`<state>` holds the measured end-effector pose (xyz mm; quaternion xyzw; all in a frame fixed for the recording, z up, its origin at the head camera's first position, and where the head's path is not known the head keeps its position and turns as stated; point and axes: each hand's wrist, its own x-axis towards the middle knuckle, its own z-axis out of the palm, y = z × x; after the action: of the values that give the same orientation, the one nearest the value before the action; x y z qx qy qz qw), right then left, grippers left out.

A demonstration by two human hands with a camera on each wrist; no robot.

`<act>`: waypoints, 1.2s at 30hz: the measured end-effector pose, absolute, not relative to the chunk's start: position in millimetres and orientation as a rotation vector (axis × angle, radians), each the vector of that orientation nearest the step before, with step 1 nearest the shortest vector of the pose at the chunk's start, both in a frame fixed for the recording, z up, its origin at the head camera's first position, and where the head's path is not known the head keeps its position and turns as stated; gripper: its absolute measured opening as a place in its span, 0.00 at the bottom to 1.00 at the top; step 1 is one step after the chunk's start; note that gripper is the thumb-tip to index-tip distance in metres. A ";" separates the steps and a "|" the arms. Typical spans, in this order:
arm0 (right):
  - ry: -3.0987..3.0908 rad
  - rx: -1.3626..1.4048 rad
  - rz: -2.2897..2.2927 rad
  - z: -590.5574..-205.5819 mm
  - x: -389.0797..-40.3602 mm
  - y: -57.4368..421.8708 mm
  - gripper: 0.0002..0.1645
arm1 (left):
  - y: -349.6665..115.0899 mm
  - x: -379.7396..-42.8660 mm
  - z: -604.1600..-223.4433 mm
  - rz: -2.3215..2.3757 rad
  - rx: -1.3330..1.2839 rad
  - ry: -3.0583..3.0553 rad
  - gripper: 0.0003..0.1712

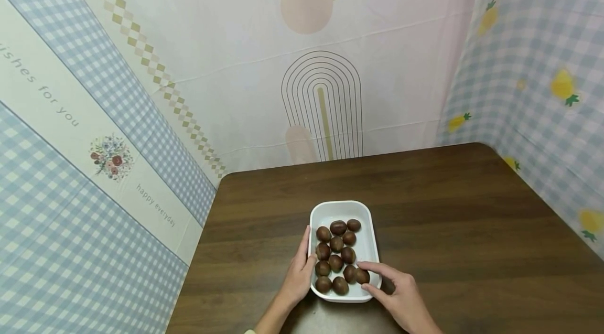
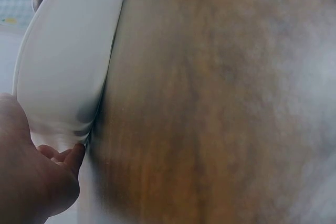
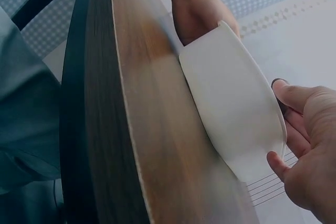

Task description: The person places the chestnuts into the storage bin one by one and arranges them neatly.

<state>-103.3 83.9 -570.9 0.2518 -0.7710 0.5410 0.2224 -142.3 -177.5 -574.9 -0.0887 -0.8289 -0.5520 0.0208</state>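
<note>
A white rectangular dish (image 1: 369,226) holds several glossy brown chestnuts (image 1: 336,244), lying in loose rows. My left hand (image 1: 298,276) grips the dish's left side, the thumb over the rim and the fingers along the outer wall. The left wrist view shows that hand (image 2: 39,177) at the wall's lower edge. Over the near right corner, my right hand (image 1: 401,294) pinches one chestnut (image 1: 362,276) between thumb and forefinger, right beside another chestnut (image 1: 350,273). In the right wrist view, the dish's wall (image 3: 236,103) hides most of the chestnuts.
The dish stands near the front edge of a dark brown wooden table (image 1: 448,218). Behind the table hangs a pale patterned cloth (image 1: 226,72), with blue checked cloth (image 1: 56,208) at both sides. A person's dark-clothed leg (image 3: 26,114) shows below the table edge.
</note>
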 end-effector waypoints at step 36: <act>-2.010 0.733 2.052 -576.4 -102.8 107.3 0.23 | -177.8 -142.3 -575.4 -1.735 -0.312 -2.535 0.41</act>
<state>-102.8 107.3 -576.4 0.2462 -0.6754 0.6895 0.0883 -142.3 -177.8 -575.4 -0.1009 -0.8208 -0.5616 0.0270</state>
